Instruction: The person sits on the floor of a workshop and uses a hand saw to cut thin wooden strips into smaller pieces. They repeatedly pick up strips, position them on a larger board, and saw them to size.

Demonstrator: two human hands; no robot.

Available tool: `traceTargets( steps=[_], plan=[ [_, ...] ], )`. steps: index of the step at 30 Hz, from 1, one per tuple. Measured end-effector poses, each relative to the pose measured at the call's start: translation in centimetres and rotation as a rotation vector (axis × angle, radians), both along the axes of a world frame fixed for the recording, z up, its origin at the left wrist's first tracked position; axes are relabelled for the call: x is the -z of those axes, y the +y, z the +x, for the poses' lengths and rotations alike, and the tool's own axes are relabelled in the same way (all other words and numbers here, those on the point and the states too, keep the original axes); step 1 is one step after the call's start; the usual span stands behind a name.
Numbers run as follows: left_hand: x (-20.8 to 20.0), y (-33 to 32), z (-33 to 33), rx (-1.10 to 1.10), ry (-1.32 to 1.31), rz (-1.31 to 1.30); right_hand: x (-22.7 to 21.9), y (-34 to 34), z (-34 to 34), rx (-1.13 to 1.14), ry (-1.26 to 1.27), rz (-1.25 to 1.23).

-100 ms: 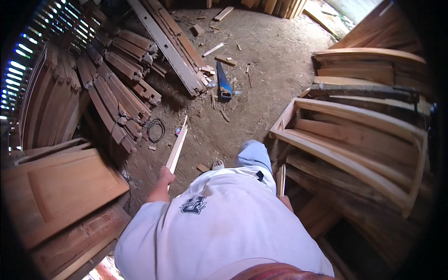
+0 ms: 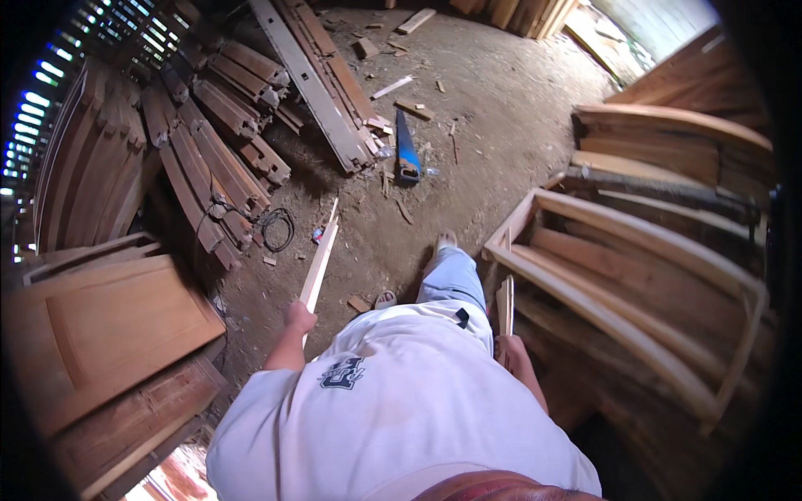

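Note:
My left hand (image 2: 300, 316) is closed round long, pale wooden strips (image 2: 320, 263), which point forward and slightly right beyond my fist. At my right side, my right hand (image 2: 513, 349) is wrapped round another light wooden piece (image 2: 505, 306), held close to my hip. Part of that hand is in shadow, and the lower end of its wood is hidden. On the dirt floor ahead lies a hand saw (image 2: 407, 154) with a blue blade, well apart from both hands.
Wooden frames (image 2: 639, 220) are stacked at my right. To the left stand a panelled wooden door (image 2: 138, 313), piles of notched timber (image 2: 219, 171) and a coiled black cable (image 2: 276, 230). Long boards (image 2: 313, 83) and wood scraps (image 2: 391, 87) lie on the floor ahead.
A foot on my right side has come forward into view. My right hand shows more fully beside my hip. Both hands keep hold of their wood.

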State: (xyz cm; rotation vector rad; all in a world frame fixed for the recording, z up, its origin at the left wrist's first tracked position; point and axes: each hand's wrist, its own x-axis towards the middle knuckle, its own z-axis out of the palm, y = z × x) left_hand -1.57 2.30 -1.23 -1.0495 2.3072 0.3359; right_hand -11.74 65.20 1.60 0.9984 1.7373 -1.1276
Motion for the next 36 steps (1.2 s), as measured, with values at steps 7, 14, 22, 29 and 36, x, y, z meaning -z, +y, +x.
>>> traceTargets(
  steps=[7, 14, 22, 29, 36],
  plan=[
    [0.9, 5.2, -7.9, -0.252, 0.125, 0.134, 4.9, -0.8, -31.8, -0.554, 0.065, 0.218],
    [-9.7, 8.2, -21.9, -0.378, 0.115, 0.086, 7.4, -6.9, -52.4, -1.192, 0.361, 0.517],
    [-3.4, 2.7, -42.7, -0.407, 0.400, 0.026, 10.5, -13.0, -65.0, -1.138, 0.458, 0.588],
    [7.0, -1.9, -53.7, -0.354, 0.414, -0.064, 26.2, -21.6, -78.7, -1.310, 0.532, 0.462],
    [18.5, -8.1, -63.1, -0.182, 0.483, -0.328, 43.4, -36.6, -95.3, -1.437, 0.786, 0.409]
  ],
)
